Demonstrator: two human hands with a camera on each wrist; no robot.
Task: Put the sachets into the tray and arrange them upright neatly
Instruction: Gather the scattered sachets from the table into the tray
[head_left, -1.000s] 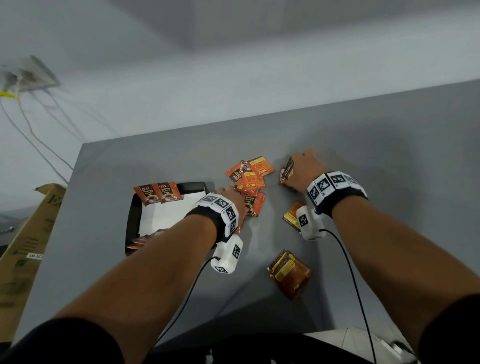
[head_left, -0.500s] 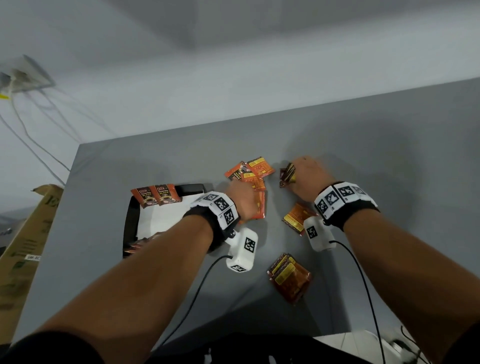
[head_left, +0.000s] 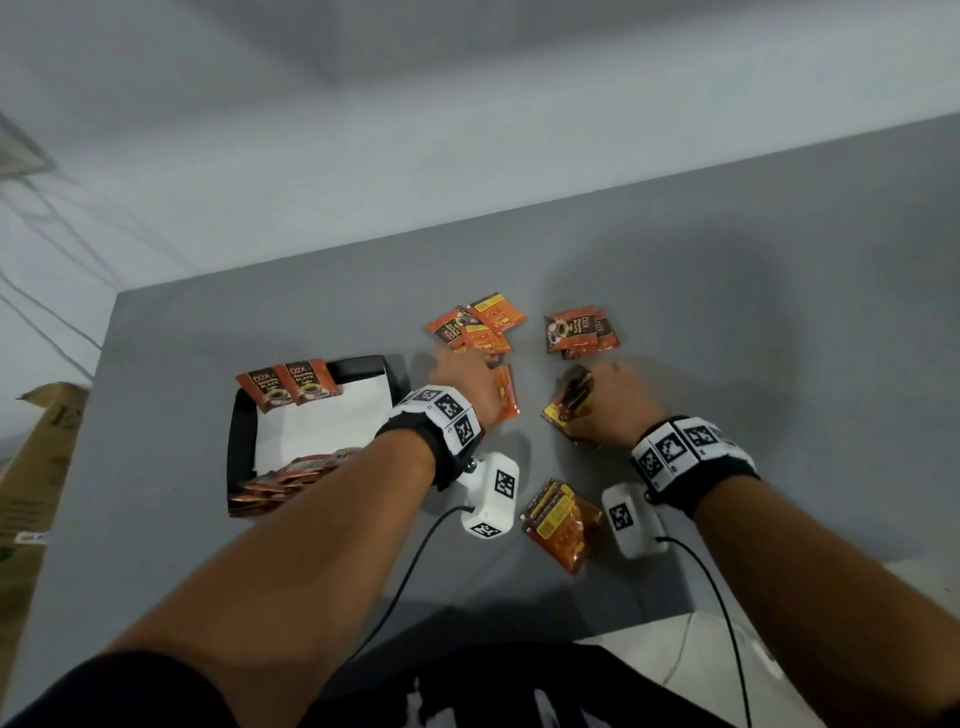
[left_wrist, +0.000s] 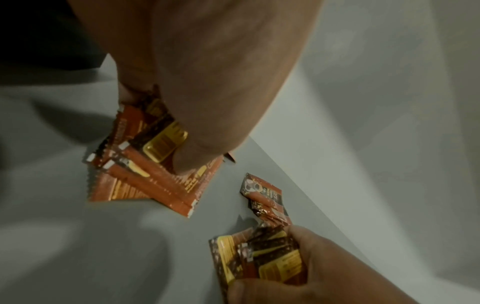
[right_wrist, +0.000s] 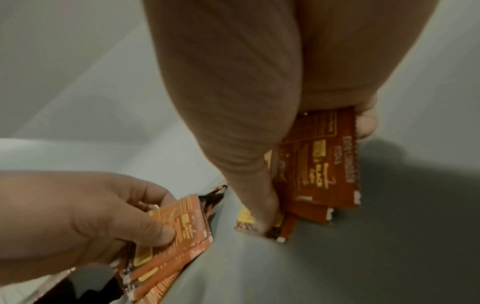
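Note:
A black tray (head_left: 240, 431) with a white liner sits at the left of the grey table. Two brown-orange sachets (head_left: 288, 387) stand against its far wall, and several more (head_left: 283, 480) lie at its near end. My left hand (head_left: 485, 387) grips a small stack of orange sachets (left_wrist: 145, 164) just right of the tray, thumb on top. My right hand (head_left: 597, 400) pinches a few darker sachets (right_wrist: 319, 164) against the table. Loose sachets lie in a far pile (head_left: 480, 327), a far right pile (head_left: 579, 335) and a near pile (head_left: 558, 519).
The grey table (head_left: 779, 322) ends at a far edge against a pale wall. A cardboard box (head_left: 36, 467) stands off the table's left side, with cables on the wall behind it. Black cables run from both wrist cameras back toward me.
My right hand has drawn back from the far right pile, now uncovered, onto the sachets nearer me. My left hand has shifted slightly forward over the orange sachets.

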